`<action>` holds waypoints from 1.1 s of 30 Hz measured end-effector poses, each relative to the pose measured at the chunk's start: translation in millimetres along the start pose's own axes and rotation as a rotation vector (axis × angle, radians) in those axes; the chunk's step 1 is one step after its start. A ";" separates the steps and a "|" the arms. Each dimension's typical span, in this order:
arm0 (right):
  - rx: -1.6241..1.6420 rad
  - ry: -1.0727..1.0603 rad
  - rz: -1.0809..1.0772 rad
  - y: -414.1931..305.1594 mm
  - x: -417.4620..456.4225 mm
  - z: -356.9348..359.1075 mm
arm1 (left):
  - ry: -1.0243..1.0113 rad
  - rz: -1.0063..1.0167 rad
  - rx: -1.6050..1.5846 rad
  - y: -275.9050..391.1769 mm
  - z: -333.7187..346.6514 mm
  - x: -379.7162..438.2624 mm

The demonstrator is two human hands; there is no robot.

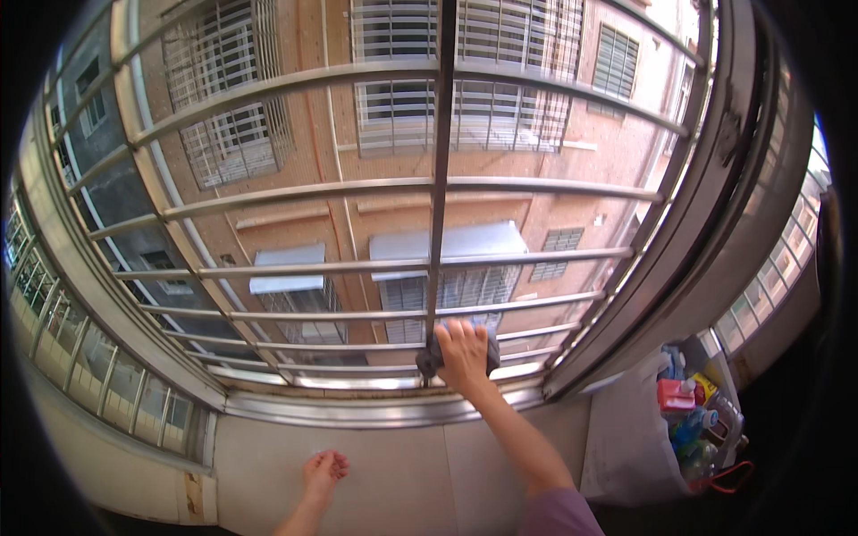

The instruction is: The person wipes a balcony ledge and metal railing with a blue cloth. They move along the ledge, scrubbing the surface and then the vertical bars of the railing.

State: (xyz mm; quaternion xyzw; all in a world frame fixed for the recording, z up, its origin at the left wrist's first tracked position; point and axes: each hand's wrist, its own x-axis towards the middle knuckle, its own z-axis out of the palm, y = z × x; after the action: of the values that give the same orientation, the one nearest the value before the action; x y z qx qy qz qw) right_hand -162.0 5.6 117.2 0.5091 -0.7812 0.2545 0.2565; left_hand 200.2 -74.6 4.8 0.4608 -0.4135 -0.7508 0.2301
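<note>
My right hand reaches forward and presses a dark grey cloth onto the metal window bars. The cloth bunches beside the hand, at the foot of the dark vertical bar, just above the window track. Part of the cloth is hidden under my palm. Lower and to the left, my left hand has its fingers curled in, and I see nothing in it. It hangs in front of the tiled wall below the window. Silvery horizontal bars span the opening.
The metal window track runs along the sill. At the right, a whitish bin holds several plastic bottles, with a red-pink container among them. A sliding window frame stands at the right. Beyond the bars rises a building.
</note>
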 end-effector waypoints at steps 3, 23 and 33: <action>0.152 0.099 -0.040 -6.2 -3.5 -28.1 | -0.119 0.065 0.017 8.3 8.0 10.6; -0.057 0.951 0.182 -113.2 312.0 -259.6 | -0.010 0.113 -0.183 10.0 -52.0 -10.4; -0.491 0.776 -0.037 -104.3 181.4 -160.0 | -0.096 0.586 0.106 105.4 -27.8 -30.7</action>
State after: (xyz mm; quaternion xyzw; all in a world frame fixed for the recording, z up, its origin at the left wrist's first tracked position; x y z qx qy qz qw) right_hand -106.3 -46.3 369.4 0.3141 -0.6552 0.2291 0.6478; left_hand 235.4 -122.0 101.5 0.2971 -0.5778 -0.6508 0.3928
